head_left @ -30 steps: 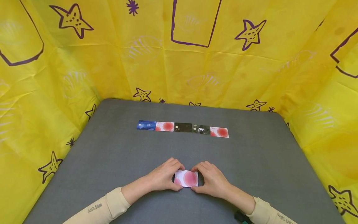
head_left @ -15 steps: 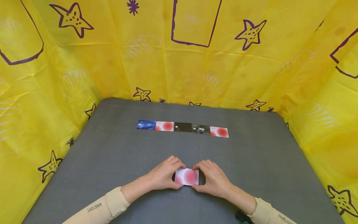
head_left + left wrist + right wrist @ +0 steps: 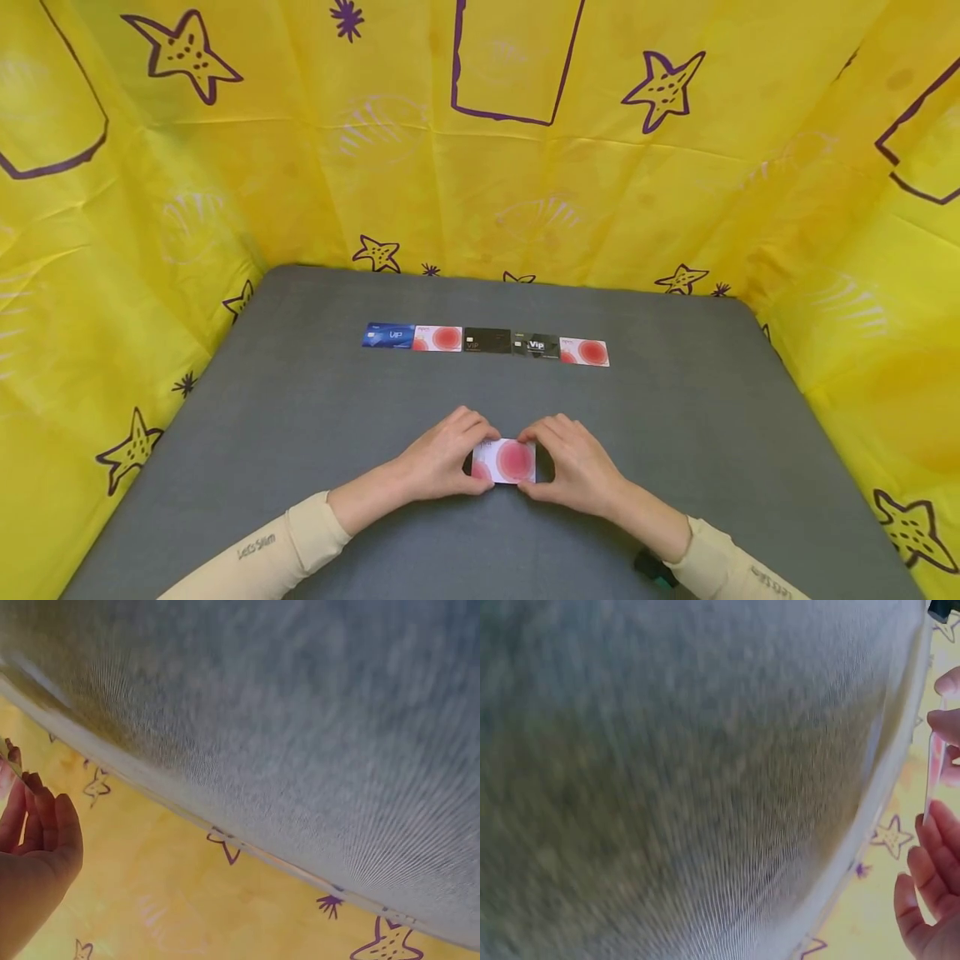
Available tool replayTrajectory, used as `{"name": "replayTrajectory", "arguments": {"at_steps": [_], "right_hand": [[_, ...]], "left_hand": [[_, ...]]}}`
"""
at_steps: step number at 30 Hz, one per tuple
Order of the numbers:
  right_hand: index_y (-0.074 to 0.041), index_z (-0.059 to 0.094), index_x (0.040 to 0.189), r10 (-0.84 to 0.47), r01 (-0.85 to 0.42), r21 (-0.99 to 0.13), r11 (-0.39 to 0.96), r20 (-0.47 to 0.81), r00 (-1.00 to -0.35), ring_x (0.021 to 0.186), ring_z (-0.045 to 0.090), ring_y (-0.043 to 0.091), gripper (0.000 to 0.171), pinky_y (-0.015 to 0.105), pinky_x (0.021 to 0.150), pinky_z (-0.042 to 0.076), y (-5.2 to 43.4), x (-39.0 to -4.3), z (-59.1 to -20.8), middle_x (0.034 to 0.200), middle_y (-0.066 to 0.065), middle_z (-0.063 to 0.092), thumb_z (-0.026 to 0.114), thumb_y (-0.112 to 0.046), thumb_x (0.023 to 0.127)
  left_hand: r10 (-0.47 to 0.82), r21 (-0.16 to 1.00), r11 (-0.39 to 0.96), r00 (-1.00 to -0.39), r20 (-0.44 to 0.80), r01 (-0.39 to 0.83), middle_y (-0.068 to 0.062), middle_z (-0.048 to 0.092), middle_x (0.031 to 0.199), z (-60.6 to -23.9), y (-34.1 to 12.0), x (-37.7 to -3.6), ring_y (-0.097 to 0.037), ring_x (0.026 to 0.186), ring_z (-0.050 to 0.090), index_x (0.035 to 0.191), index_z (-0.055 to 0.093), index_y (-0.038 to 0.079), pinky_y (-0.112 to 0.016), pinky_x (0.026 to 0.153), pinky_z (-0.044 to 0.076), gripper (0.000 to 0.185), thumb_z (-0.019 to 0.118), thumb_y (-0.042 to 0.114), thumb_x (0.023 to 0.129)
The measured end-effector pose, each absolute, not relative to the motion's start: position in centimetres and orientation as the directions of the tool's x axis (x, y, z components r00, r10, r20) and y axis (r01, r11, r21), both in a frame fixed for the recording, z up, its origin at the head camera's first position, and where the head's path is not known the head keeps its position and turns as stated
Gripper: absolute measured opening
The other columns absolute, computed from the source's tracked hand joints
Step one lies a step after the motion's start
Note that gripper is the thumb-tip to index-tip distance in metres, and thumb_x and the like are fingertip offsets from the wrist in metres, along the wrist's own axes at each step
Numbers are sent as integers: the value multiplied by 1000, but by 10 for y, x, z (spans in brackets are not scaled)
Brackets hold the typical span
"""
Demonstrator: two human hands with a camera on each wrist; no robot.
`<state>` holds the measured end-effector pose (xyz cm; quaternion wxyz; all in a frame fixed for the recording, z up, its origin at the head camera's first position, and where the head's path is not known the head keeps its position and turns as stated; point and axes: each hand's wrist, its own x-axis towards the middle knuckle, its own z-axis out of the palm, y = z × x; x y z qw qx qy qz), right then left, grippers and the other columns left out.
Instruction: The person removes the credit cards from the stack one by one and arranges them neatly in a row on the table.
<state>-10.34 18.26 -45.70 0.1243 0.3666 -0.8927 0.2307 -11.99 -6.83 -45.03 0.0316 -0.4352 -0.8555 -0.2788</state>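
A white card with pink circles (image 3: 504,462) is held low in the middle of the head view. My left hand (image 3: 442,458) pinches its left end between thumb and fingers, and my right hand (image 3: 579,467) pinches the right end. Whether it is one card or a thin stack, I cannot tell. At the left border of the left wrist view, fingers (image 3: 56,821) curl near a sliver of the card (image 3: 6,776). The right wrist view catches the card's thin edge (image 3: 934,769) at far right, with fingertips above and below it.
Farther back on the grey table (image 3: 337,433) lies a row: a blue VIP card (image 3: 388,335), a red-circled card (image 3: 438,338), a black card (image 3: 487,341), a dark Vip card (image 3: 536,345) and another red-circled card (image 3: 585,352). A dark object (image 3: 651,567) sits by my right forearm. Yellow cloth (image 3: 480,183) encloses the table.
Both hands have shifted slightly away from my body, carrying the pink-circled card with them. Their grip on it looks the same, and the row of cards stays put.
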Motion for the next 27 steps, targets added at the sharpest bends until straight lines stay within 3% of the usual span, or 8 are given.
{"name": "replayTrajectory", "arguments": {"at_steps": [27], "right_hand": [[-14, 64, 106, -599, -715, -275, 643, 401, -693, 93, 54, 14, 52, 34, 78, 46, 213, -147, -450, 104, -6, 63, 86, -38, 67]], "left_hand": [[738, 409, 429, -573, 356, 806, -2, 62, 105, -446, -39, -171, -16, 97, 51, 113, 67, 7, -28, 83, 47, 46, 83, 25, 74]]}}
